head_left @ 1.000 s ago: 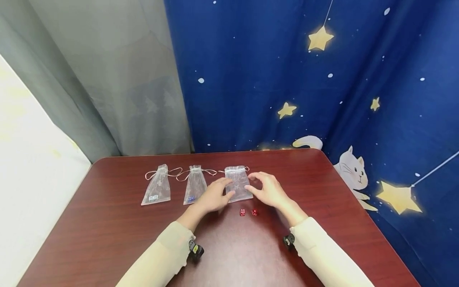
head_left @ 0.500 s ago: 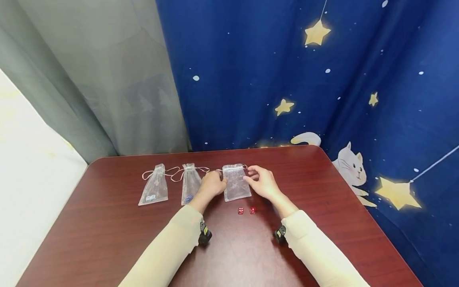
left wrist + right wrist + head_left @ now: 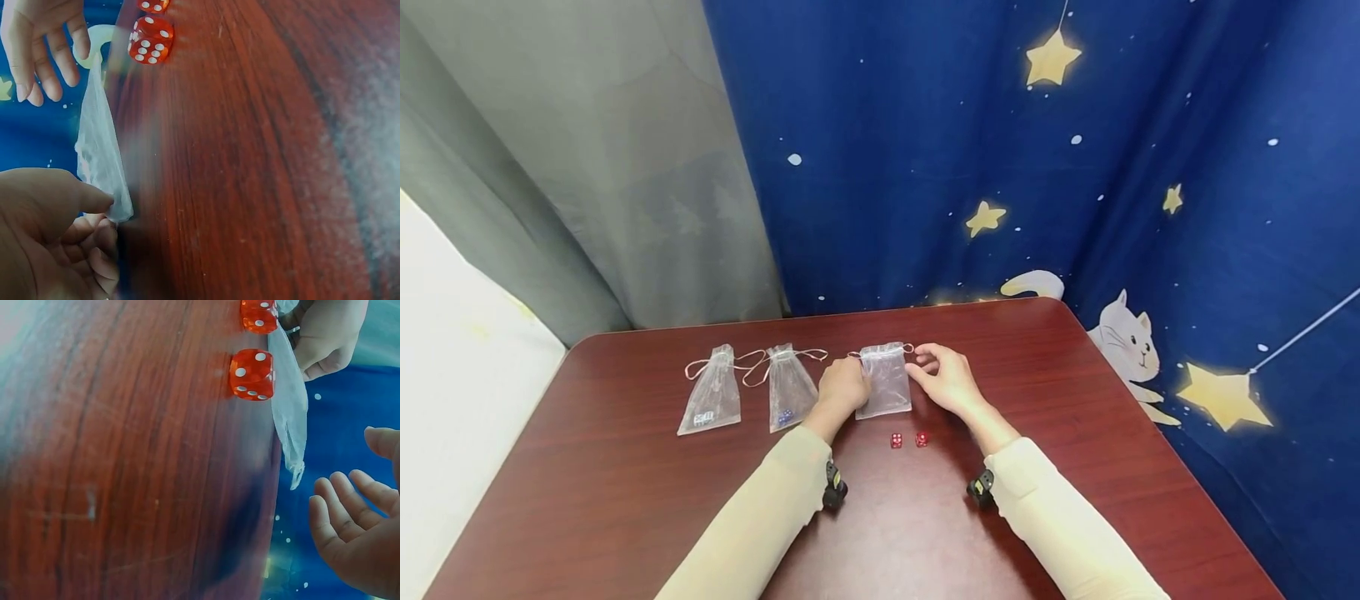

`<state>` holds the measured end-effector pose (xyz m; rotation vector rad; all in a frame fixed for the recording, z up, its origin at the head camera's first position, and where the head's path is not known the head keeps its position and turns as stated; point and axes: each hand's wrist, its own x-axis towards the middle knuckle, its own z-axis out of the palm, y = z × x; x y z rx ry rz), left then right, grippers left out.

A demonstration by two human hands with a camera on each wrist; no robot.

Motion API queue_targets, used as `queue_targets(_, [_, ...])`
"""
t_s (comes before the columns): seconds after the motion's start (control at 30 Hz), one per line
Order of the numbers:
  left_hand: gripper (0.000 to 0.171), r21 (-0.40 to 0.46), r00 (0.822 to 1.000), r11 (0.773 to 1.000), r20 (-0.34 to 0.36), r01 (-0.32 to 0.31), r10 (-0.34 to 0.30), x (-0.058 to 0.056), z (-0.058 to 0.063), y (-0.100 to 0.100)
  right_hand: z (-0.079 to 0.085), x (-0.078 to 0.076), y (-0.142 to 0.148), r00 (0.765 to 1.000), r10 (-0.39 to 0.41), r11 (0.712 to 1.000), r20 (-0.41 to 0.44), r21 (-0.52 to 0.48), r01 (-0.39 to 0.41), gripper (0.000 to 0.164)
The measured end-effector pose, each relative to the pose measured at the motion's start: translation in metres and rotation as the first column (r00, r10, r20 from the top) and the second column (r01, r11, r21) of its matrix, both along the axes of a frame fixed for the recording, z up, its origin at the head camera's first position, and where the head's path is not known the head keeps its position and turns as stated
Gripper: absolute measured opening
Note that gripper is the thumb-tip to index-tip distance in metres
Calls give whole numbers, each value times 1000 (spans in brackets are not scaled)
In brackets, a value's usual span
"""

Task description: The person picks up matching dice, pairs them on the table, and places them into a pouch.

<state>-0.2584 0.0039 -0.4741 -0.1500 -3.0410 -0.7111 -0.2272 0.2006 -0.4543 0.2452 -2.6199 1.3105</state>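
A small sheer white drawstring pouch (image 3: 886,383) lies flat on the table. My left hand (image 3: 843,385) is at its left side, and in the left wrist view the thumb and curled fingers pinch the pouch edge (image 3: 103,144). On the other side my right hand (image 3: 950,379) hovers by the drawstring loop, fingers apart and loosely bent, holding nothing. In the right wrist view a gap shows between the right hand (image 3: 356,519) and the pouch. Two clear red dice with white dots, one die (image 3: 897,440) left of the other die (image 3: 922,438), sit in front of the pouch.
Two more sheer pouches lie to the left: one pouch (image 3: 712,387) holds white dice, the other pouch (image 3: 792,385) blue dice. The reddish-brown table (image 3: 910,533) ends at the back against a blue star-patterned curtain (image 3: 880,167) and a grey one (image 3: 602,167).
My left hand has moved from the pouch's lower left up to its left edge and now pinches it. The right hand stays near the right side. The head view has shifted slightly.
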Motion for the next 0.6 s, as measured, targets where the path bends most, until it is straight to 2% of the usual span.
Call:
queue_targets(0.17, [22,76,996,997,-93,10,-2,5,3,-3,4,-1,1,1000,-14,1000,-18,-5,14,32])
queue_targets(0.33, [17,193,980,980,-201,38,1,11,9,-8,8,-2,3,997,-18,1000,-72,6,19,32])
queue_targets(0.5, [13,287,945,953,-328,95,4,19,15,-14,16,-1,1,990,-22,1000,-142,-12,20,32])
queue_targets(0.6, [11,337,916,930,-402,145,3,28,20,-16,24,2,-2,987,-31,999,-159,-41,25,30])
